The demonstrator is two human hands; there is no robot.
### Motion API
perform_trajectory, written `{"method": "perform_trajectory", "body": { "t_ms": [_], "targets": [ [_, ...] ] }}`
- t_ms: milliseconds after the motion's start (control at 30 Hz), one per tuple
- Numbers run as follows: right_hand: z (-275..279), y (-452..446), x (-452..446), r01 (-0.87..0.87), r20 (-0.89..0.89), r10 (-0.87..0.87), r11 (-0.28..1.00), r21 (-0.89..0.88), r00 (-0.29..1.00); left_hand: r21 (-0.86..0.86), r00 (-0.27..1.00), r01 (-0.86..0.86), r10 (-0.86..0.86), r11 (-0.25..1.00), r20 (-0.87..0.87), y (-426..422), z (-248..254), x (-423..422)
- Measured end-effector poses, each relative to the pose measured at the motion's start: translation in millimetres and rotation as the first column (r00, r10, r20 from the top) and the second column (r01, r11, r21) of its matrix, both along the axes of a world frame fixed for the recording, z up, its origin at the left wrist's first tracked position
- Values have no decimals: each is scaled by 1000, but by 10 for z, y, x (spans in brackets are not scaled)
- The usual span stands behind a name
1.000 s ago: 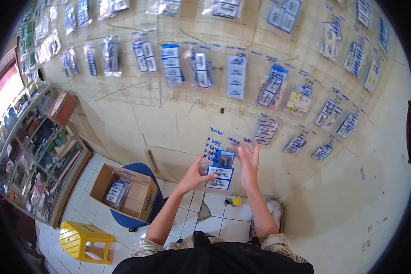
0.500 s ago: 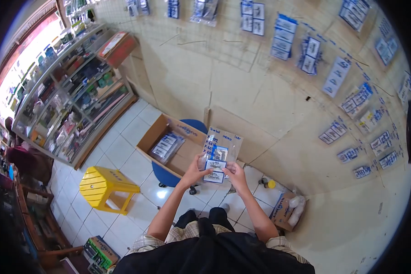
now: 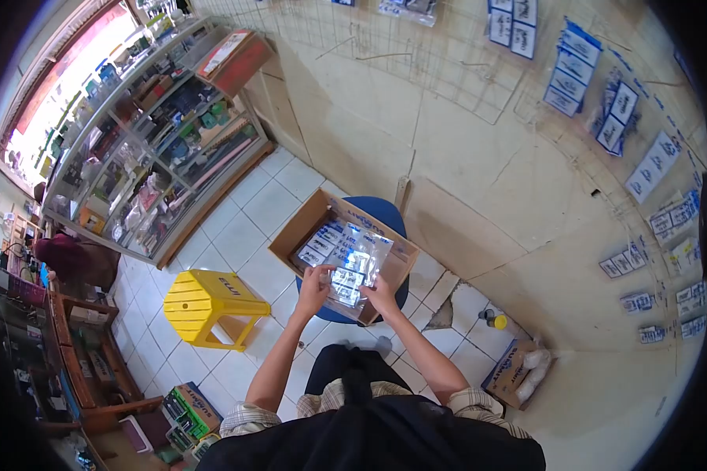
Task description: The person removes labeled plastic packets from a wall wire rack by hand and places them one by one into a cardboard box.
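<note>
Between my hands, over the open cardboard box, is a clear plastic bag with white, blue-edged labels and blue handwriting. My left hand pinches its left edge. The fingers of my right hand close on its right edge. Inside the cardboard box, more labelled packets lie at the left, partly behind the held bag. The box rests on a blue chair.
A yellow stool stands left of the chair. Farther left is a glass display case. Labelled packets hang on the wall at right. A small box stands on the floor at lower right. A person is at far left.
The view has swung left and down from the wall. Both hands have brought the bag over the cardboard box. My right hand, spread beside the bag at first, now grips its edge.
</note>
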State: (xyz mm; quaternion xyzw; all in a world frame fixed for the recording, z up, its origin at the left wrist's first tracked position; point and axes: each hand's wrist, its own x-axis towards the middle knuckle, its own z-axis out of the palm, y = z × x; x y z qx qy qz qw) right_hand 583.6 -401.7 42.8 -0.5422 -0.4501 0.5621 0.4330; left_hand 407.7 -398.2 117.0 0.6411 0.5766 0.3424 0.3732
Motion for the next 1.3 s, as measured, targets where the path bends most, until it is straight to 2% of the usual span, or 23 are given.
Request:
{"method": "perform_trajectory", "body": {
  "t_ms": [33, 133, 167, 233, 267, 333, 433, 500, 567, 600, 667, 700, 767, 800, 833, 900, 967, 1033, 1100, 1167, 1300],
  "targets": [
    [-90, 78, -89, -6, -4, 6, 1000, -6, 1000, 28, 1000, -12, 13, 1000, -28, 71, -52, -79],
    [-141, 248, -320, -18, 343, 41, 997, -69, 938, 106, 992, -7, 20, 994, -122, 300, -201, -280],
    [-139, 307, -374, -9, 342, 37, 997, -81, 939, 94, 992, 2, 9, 996, -123, 371, -261, -333],
    [-211, 414, -473, 8, 133, 18, 982, -191, 991, 71, 977, 22, -7, 997, -212, 548, -335, -423],
    [-237, 456, -515, 18, 32, -13, 983, -180, 999, 62, 978, 39, -26, 997, -209, 617, -370, -466],
    [-296, 597, -609, 59, 43, -50, 970, -234, 998, -49, 969, 79, -88, 996, -230, 843, -454, -519],
    [-581, 697, -814, 138, 45, -130, 940, -314, 990, 8, 937, 186, -175, 982, -303, 1088, -712, -609],
    [-746, 825, -924, 205, 42, -203, 921, -331, 978, -54, 903, 240, -243, 969, -355, 1242, -888, -660],
    [-797, 859, -1009, 267, 216, -206, 912, -310, 954, -125, 840, 245, -275, 961, -468, 1316, -1005, -673],
    [-907, 840, -1038, 281, 222, -215, 900, -332, 951, -148, 811, 264, -303, 953, -501, 1340, -1140, -704],
    [-1276, 759, -1122, 273, 508, -205, 960, -63, 836, -217, 769, 303, -372, 928, -519, 1330, -1135, -726],
    [-1435, 724, -1181, 285, 507, -206, 955, -81, 837, -255, 731, 326, -414, 910, -542, 1328, -1116, -735],
    [-1647, 709, -1245, 494, 657, -343, 868, -53, 672, -298, 714, 360, -467, 884, -522, 1310, -1130, -733],
    [-1089, 822, -1228, 433, 499, -220, 824, -364, 838, -234, 707, 372, -438, 898, -555, 1287, -1134, -717],
    [-1101, 841, -1249, 439, 502, -222, 821, -366, 836, -168, 702, 384, -405, 908, -586, 1275, -1138, -708],
    [-1123, 866, -1319, 353, 456, -168, 865, -357, 874, -180, 672, 422, -440, 888, -596, 1284, -1248, -707],
    [-1119, 906, -1390, 320, 427, -144, 870, -375, 893, -254, 606, 426, -482, 868, -633, 1260, -1366, -704],
    [-1088, 973, -1441, 283, 394, -121, 879, -385, 911, -289, 615, 417, -501, 862, -609, 1257, -1416, -709],
    [-1045, 1035, -1485, 279, 386, -81, 825, -492, 919, -319, 625, 402, -512, 858, -589, 1264, -1431, -725],
    [-982, 1046, -1470, 288, 354, -115, 825, -487, 928, -363, 580, 420, -553, 832, -598, 1270, -1418, -726],
    [-786, 983, -1380, 307, 314, -161, 812, -497, 936, -345, 577, 417, -538, 841, -615, 1265, -1369, -699]
  ]
}}
